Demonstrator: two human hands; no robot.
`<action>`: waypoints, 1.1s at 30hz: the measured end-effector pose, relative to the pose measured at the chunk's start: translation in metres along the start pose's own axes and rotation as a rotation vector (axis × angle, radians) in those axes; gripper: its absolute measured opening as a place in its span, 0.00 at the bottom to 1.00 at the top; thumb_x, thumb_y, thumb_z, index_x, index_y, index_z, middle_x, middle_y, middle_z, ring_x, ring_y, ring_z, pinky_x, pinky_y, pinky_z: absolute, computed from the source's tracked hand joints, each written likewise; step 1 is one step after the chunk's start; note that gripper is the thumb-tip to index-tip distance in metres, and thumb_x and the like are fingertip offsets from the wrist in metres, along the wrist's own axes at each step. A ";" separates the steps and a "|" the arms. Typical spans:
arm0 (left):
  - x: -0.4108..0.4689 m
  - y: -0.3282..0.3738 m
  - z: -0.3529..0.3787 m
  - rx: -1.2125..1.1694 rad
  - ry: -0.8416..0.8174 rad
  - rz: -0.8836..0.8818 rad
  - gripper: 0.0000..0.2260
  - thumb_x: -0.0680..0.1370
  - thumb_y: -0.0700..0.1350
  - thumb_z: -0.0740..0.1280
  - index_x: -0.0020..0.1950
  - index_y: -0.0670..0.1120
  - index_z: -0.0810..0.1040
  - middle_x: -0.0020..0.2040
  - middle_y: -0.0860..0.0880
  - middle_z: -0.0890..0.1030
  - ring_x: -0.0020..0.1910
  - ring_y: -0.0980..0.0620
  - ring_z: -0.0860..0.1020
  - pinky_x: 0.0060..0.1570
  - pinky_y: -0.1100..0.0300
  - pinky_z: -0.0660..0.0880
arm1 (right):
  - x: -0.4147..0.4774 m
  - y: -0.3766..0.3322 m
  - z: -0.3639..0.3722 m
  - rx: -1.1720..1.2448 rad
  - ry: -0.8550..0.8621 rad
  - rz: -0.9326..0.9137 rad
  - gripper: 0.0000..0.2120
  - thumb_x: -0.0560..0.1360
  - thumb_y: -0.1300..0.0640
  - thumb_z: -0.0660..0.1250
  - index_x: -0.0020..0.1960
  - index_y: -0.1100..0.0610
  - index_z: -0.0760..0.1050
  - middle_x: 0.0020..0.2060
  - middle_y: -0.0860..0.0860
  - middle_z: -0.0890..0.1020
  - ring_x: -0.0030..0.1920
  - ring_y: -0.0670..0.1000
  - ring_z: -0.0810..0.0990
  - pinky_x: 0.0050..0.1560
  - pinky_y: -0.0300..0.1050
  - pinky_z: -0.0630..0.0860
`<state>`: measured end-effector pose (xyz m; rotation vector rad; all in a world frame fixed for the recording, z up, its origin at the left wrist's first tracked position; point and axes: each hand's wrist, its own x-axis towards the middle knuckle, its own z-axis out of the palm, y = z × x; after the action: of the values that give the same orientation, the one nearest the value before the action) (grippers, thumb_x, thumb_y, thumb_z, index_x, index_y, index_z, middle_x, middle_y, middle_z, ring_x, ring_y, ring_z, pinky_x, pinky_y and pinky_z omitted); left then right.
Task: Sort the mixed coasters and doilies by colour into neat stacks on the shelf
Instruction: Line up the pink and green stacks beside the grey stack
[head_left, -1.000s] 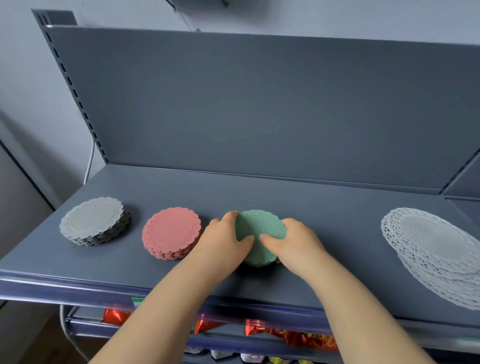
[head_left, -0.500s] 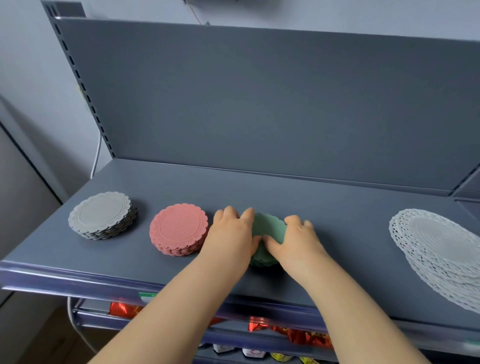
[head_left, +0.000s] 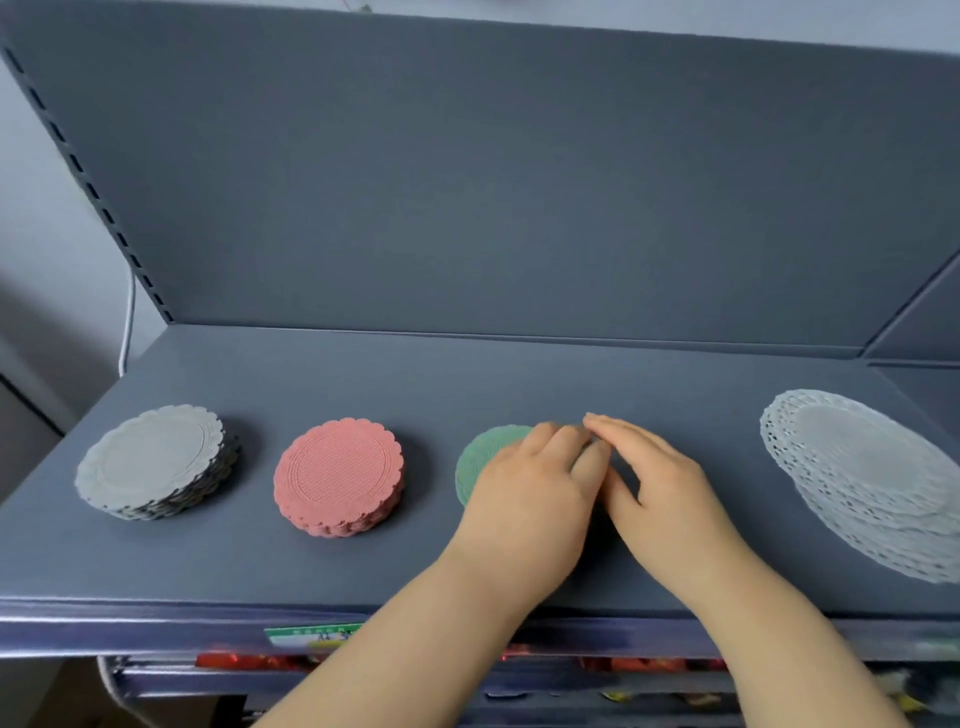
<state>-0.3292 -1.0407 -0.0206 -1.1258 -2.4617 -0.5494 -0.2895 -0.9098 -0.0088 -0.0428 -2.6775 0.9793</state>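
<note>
A scalloped, woven-textured green coaster stack (head_left: 479, 460) sits mid-way along the matte grey metal shelf (head_left: 363, 379). The left hand (head_left: 524, 501) covers it, and I cannot tell its grip. The right hand (head_left: 670, 499) rests alongside with straight fingers. The pink stack (head_left: 338, 475) and grey stack (head_left: 150, 460) lie to the left, the lacy white doilies (head_left: 862, 478) to the right.

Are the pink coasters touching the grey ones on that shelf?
No, the pink coaster stack and the grey coaster stack stand apart, with bare shelf between them.

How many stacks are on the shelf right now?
4. Grey stack far left; pink stack beside it; green stack in the middle, mostly hidden by the left hand and right hand; white doily stack far right.
</note>
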 end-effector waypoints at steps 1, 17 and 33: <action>0.002 0.008 0.004 0.000 -0.005 0.008 0.18 0.71 0.41 0.55 0.56 0.42 0.79 0.48 0.47 0.80 0.44 0.46 0.78 0.39 0.56 0.76 | -0.002 0.007 -0.006 -0.002 0.012 0.007 0.20 0.75 0.64 0.63 0.65 0.53 0.72 0.60 0.40 0.72 0.61 0.38 0.68 0.58 0.19 0.56; 0.092 0.181 0.099 0.210 -0.182 -0.235 0.15 0.76 0.50 0.55 0.51 0.47 0.79 0.42 0.48 0.80 0.41 0.44 0.79 0.34 0.54 0.75 | -0.030 0.197 -0.205 -0.239 -0.027 0.158 0.20 0.75 0.50 0.63 0.66 0.52 0.69 0.66 0.47 0.71 0.66 0.48 0.68 0.64 0.42 0.62; 0.104 0.216 0.135 0.176 -0.424 -0.467 0.22 0.82 0.56 0.49 0.76 0.57 0.53 0.77 0.48 0.53 0.74 0.45 0.56 0.71 0.53 0.58 | 0.016 0.273 -0.211 0.422 -0.218 0.708 0.15 0.73 0.52 0.69 0.49 0.64 0.74 0.49 0.58 0.80 0.46 0.56 0.79 0.34 0.43 0.76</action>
<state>-0.2487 -0.7783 -0.0434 -0.6427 -3.0956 -0.2189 -0.2656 -0.5651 -0.0248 -0.8845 -2.6061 1.8244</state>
